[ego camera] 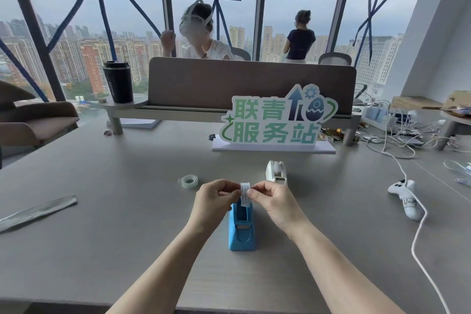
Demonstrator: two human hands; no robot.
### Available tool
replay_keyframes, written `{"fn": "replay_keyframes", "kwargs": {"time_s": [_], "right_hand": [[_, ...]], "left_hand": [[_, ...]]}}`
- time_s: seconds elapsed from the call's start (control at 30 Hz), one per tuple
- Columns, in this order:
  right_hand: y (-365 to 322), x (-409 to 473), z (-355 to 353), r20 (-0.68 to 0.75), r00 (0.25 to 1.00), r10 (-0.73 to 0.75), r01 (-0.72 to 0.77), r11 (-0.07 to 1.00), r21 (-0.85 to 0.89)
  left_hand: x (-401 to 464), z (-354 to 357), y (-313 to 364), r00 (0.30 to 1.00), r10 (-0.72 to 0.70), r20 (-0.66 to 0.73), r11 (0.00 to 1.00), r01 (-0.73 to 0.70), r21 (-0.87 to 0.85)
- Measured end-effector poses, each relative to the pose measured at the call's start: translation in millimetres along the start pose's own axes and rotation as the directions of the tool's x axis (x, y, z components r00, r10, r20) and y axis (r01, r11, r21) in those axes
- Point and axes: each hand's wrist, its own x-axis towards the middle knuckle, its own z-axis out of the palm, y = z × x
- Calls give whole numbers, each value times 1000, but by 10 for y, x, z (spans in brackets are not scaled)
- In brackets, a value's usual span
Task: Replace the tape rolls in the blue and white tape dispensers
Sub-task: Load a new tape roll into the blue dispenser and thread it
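Note:
A blue tape dispenser (242, 231) stands on the grey table in front of me, its roll bay open on top. Just above it I hold a tape roll (245, 193) edge-on, pinched from both sides between my left hand (216, 199) and my right hand (274, 201). A white tape dispenser (276, 171) stands a little farther back and to the right. A second clear tape roll (189, 181) lies flat on the table to the left of my hands.
A standing sign (274, 120) on a white base is behind the dispensers. A white game controller (406, 197) with a cable lies at right, a silver strip (38, 211) at left, a black cup (118, 81) on a shelf. Two people are beyond the divider.

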Motion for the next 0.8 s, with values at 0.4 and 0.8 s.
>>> {"fn": "replay_keyframes", "kwargs": {"time_s": [0.4,0.8], "right_hand": [[37,38,78,-37,996,80,-83,995,-62],[25,75,129,-53,992,117,-120,991,-52]], "left_hand": [[38,13,-158,999,-13,-32,993,17,120],[99,-14,-183,999,27,-36,984,-20,178]]}}
